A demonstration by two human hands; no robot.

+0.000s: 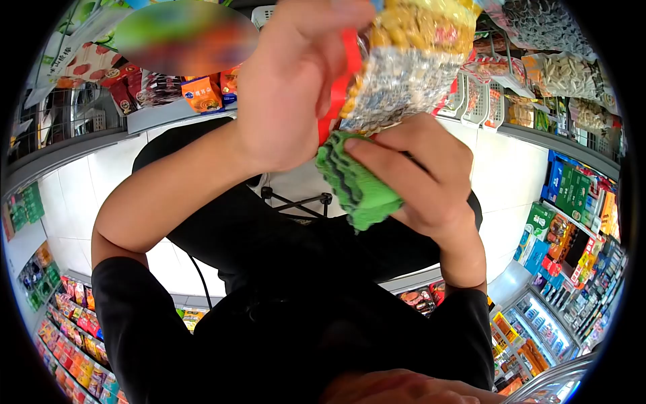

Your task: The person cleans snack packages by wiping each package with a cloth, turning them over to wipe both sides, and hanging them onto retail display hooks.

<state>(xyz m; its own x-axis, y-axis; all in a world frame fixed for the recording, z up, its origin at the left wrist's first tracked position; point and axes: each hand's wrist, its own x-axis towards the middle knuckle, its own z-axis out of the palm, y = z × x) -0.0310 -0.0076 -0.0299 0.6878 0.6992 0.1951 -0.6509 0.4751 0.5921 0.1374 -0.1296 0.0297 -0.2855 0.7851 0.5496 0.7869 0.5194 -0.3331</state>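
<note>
My left hand (286, 87) is closed on the red edge of a clear plastic bag of dried grains or beans (410, 67), held up in front of me. Yellow contents fill its top, and a mixed pale and dark layer lies below. A folded green cloth (360, 185) with dark stripes is gripped in my right hand (427, 168), pressed between thumb and fingers. The cloth's upper end meets the bag's lower edge. Part of my left fingers is hidden behind the bag.
A shelf edge (175, 116) with snack packets runs ahead on the left. White plastic baskets (474, 101) and bagged dry goods (565, 74) are on the right. Below, black folding-stool legs (296, 202) stand between my knees. Stocked shelves (74, 330) line the area behind.
</note>
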